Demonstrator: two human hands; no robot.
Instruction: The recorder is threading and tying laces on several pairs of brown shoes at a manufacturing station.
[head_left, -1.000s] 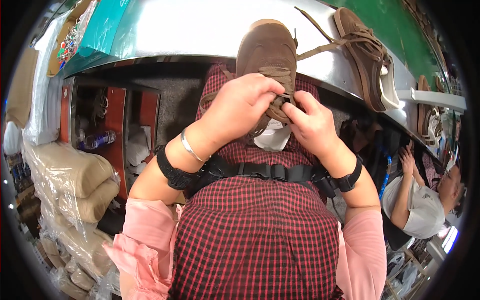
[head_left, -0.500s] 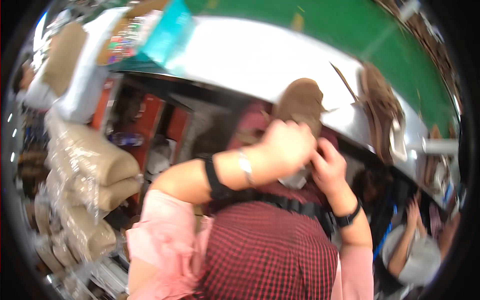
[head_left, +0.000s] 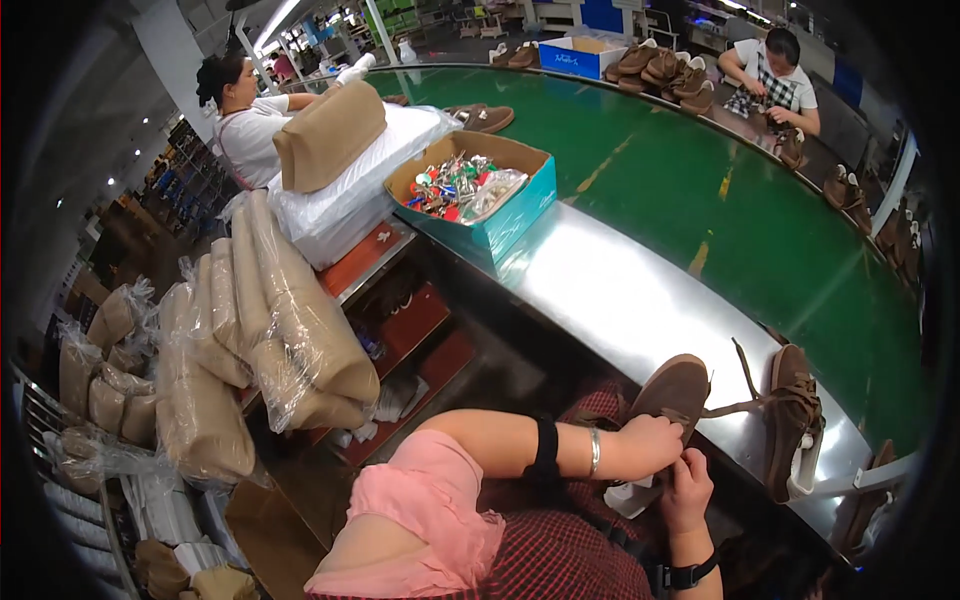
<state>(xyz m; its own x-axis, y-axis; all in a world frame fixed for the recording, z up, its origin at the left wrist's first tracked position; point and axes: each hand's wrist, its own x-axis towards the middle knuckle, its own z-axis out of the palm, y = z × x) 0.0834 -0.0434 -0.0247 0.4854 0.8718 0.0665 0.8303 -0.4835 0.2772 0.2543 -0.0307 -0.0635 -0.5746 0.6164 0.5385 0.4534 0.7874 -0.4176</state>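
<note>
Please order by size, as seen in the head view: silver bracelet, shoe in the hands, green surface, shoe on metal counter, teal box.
1. Green surface
2. Teal box
3. Handled shoe and other shoe: unsure, since the left hand covers part of the first
4. Silver bracelet

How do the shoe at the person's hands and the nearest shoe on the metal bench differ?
The worked shoe has the left hand and right hand at it; the bench shoe lies on the metal bench, untouched.
The worked shoe's lacing is mostly hidden by the hands, while the bench shoe's laces show, trailing loosely.
Both are brown, with white showing toward the heel.
</note>
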